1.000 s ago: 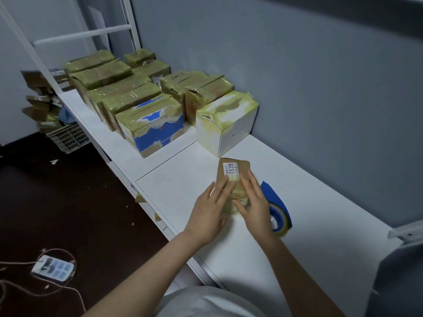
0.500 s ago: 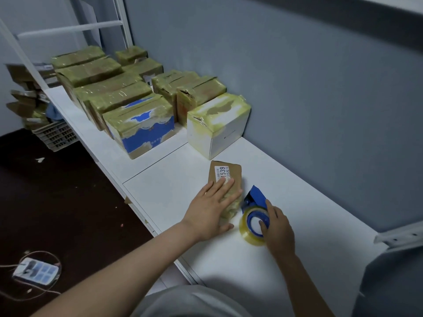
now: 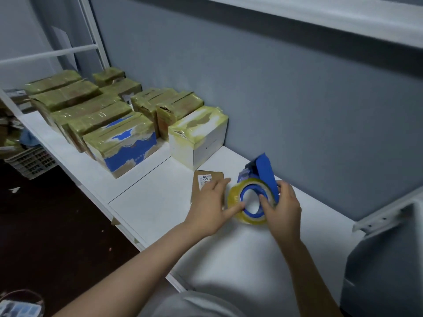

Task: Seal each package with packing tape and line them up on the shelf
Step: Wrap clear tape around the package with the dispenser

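Two bare forearms reach from the bottom edge over a white shelf [image 3: 160,202]. The left hand [image 3: 211,208] lies flat, fingers straight, on a small brown package [image 3: 198,193] with a white label [image 3: 204,179] reading "539"; its grip is released, and the thumb touches the tape roll beside it. The right hand [image 3: 285,208] grips a blue tape dispenser [image 3: 265,172] tilted above the shelf, thumb hooked through the core of its yellowish tape roll [image 3: 233,199], fingers curled around the far side. The small package lies on the shelf just left of the dispenser. Just behind it stands a white box [image 3: 206,143] wrapped in yellowish tape. To its left is a taped blue and white box [image 3: 128,149], then rows of taped brown cartons [image 3: 91,104] running back along a grey wall [image 3: 274,99]. A plastic crate [image 3: 29,161] sits on the dark floor at far left.
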